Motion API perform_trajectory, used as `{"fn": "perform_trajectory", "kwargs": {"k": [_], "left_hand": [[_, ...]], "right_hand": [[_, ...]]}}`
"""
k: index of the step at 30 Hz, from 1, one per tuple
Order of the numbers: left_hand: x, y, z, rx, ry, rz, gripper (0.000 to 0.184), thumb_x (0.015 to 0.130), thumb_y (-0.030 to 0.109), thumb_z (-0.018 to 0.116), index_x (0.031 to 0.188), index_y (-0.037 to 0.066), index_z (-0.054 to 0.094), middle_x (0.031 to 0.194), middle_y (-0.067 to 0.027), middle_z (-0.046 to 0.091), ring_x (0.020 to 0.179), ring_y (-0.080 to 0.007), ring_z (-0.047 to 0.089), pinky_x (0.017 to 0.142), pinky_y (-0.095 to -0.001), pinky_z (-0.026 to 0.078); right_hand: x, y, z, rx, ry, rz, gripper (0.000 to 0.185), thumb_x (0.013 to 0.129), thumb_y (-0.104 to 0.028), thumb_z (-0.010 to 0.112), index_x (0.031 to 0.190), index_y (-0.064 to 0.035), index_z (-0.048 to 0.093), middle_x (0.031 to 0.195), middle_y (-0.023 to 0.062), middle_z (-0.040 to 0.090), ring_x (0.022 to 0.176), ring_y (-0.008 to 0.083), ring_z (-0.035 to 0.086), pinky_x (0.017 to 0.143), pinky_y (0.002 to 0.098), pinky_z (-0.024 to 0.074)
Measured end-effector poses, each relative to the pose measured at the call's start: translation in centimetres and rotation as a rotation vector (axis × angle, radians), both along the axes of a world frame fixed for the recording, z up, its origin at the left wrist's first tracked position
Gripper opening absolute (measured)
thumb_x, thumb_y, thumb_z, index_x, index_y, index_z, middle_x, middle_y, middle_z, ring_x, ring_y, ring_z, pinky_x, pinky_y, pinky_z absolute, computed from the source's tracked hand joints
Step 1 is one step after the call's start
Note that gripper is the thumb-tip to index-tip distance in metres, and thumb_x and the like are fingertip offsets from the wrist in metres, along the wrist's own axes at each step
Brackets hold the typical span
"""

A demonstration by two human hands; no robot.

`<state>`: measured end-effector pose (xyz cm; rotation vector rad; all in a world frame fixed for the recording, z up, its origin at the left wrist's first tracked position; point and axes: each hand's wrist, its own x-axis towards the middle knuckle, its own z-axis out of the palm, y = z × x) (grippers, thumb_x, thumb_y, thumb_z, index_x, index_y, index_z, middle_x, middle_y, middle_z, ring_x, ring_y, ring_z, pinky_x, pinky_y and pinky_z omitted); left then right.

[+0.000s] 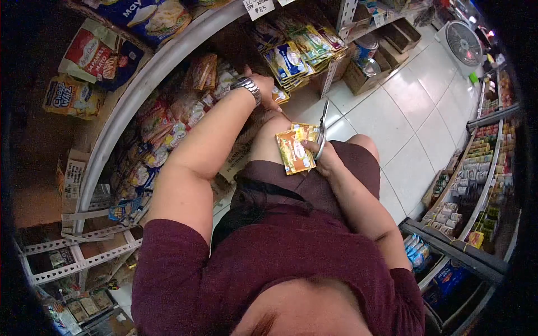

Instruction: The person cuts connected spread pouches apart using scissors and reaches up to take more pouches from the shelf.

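My left hand (262,88), with a metal-band watch (246,89) on its wrist, reaches into the low shelf. Its thumb and fingers close around the edge of an orange-yellow sachet (281,97), with the fingertips partly hidden. Just beyond lies a pile of blue and yellow sachets (288,60). Over my lap, my right hand (328,158) is closed on orange sachets (295,152), the thumb pressed on top. A pair of scissors (323,126) also sits in that hand, its blades pointing away from me.
Mixed packets (162,123) fill the low shelf on the left, under a curved metal shelf edge (120,84). A cardboard box (364,78) with cans stands on the tiled floor (392,112). A fan (462,45) is at far right. Shelves of canned goods (471,179) line the right.
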<state>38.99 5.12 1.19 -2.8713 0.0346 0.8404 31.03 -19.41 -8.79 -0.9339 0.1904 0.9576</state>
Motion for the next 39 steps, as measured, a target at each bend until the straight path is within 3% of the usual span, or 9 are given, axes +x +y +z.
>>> {"fn": "perform_trajectory", "kwargs": {"k": [8, 13, 16, 19, 23, 25, 28, 30, 39], "left_hand": [[-0.7, 0.3, -0.4, 0.055, -0.131, -0.025, 0.097, 0.050, 0.065, 0.073, 0.122, 0.005, 0.048, 0.124, -0.0197, 0.053, 0.118, -0.0340, 0.048, 0.102, -0.0540, 0.028], [-5.8, 0.5, 5.0, -0.101, -0.249, -0.078, 0.095, 0.052, 0.054, 0.077, 0.126, 0.006, 0.042, 0.128, -0.0199, 0.046, 0.119, -0.0356, 0.044, 0.103, -0.0496, 0.029], [-9.3, 1.7, 5.6, -0.603, -0.360, -0.167, 0.102, 0.055, 0.047, 0.079, 0.136, 0.006, 0.033, 0.133, -0.0170, 0.042, 0.122, -0.0331, 0.042, 0.106, -0.0447, 0.028], [-13.1, 1.8, 3.6, -1.437, -0.222, 0.259, 0.115, 0.057, 0.049, 0.082, 0.142, 0.003, 0.020, 0.141, -0.0109, 0.035, 0.132, -0.0231, 0.031, 0.107, -0.0368, 0.030], [-16.9, 1.3, 0.7, -2.102, -0.176, 0.494, 0.104, 0.067, 0.040, 0.078, 0.143, 0.001, 0.018, 0.141, -0.0166, 0.034, 0.131, -0.0277, 0.035, 0.108, -0.0409, 0.029], [-17.4, 1.2, 0.1, -2.240, -0.196, 0.534, 0.103, 0.067, 0.042, 0.078, 0.142, 0.001, 0.019, 0.141, -0.0172, 0.035, 0.131, -0.0292, 0.035, 0.108, -0.0432, 0.030], [-17.8, 0.3, 1.3, -2.424, -0.342, 0.585, 0.099, 0.070, 0.044, 0.075, 0.141, 0.000, 0.023, 0.141, -0.0193, 0.035, 0.130, -0.0324, 0.036, 0.105, -0.0470, 0.035], [-17.7, -0.2, 1.9, -2.431, -0.363, 0.665, 0.099, 0.069, 0.045, 0.076, 0.141, 0.001, 0.024, 0.140, -0.0192, 0.037, 0.130, -0.0321, 0.037, 0.104, -0.0471, 0.037], [-17.2, -1.8, 1.7, -2.476, -0.516, 0.836, 0.101, 0.075, 0.075, 0.044, 0.140, 0.000, 0.026, 0.136, -0.0246, 0.038, 0.126, -0.0389, 0.039, 0.099, -0.0488, 0.040]], "right_hand": [[0.0, 0.0, 0.0, -0.006, 0.021, -0.009, 0.040, 0.082, -0.003, 0.063, 0.116, 0.0074, 0.044, 0.103, 0.0171, 0.060, 0.088, 0.0247, 0.064, 0.075, 0.0354, 0.0565], [0.1, -0.1, 0.1, -0.021, 0.036, -0.011, 0.040, 0.082, -0.002, 0.063, 0.116, 0.0080, 0.044, 0.102, 0.0170, 0.060, 0.087, 0.0249, 0.064, 0.075, 0.0361, 0.0561], [0.0, 0.1, 0.4, 0.009, 0.009, -0.014, 0.040, 0.082, -0.002, 0.062, 0.116, 0.0084, 0.043, 0.102, 0.0168, 0.060, 0.087, 0.0252, 0.064, 0.075, 0.0367, 0.0559], [-0.4, 0.2, 0.8, 0.040, 0.030, -0.067, 0.040, 0.083, -0.003, 0.062, 0.117, 0.0071, 0.044, 0.104, 0.0174, 0.061, 0.089, 0.0259, 0.065, 0.077, 0.0370, 0.0559], [-1.6, 0.1, 2.4, 0.132, 0.041, -0.056, 0.042, 0.083, -0.005, 0.063, 0.118, 0.0062, 0.043, 0.105, 0.0174, 0.061, 0.091, 0.0257, 0.065, 0.078, 0.0367, 0.0559], [-2.4, 0.5, 3.4, 0.162, -0.064, 0.100, 0.047, 0.080, -0.008, 0.067, 0.119, 0.0048, 0.044, 0.105, 0.0164, 0.061, 0.088, 0.0242, 0.065, 0.077, 0.0353, 0.0559], [-3.9, 1.6, 2.1, -0.237, -0.602, 0.283, 0.075, 0.071, -0.015, 0.077, 0.131, 0.0033, 0.035, 0.115, 0.0162, 0.056, 0.107, 0.0236, 0.055, 0.094, 0.0348, 0.0436], [-4.2, 2.5, 0.8, -0.198, -0.864, 0.185, 0.064, 0.073, -0.015, 0.078, 0.121, 0.0064, 0.042, 0.104, 0.0107, 0.061, 0.095, 0.0157, 0.058, 0.083, 0.0291, 0.0480], [-3.8, 1.4, 2.3, -0.178, -0.566, 0.265, 0.062, 0.073, -0.023, 0.080, 0.116, 0.0047, 0.046, 0.099, 0.0086, 0.061, 0.089, 0.0143, 0.058, 0.080, 0.0285, 0.0480]]}}
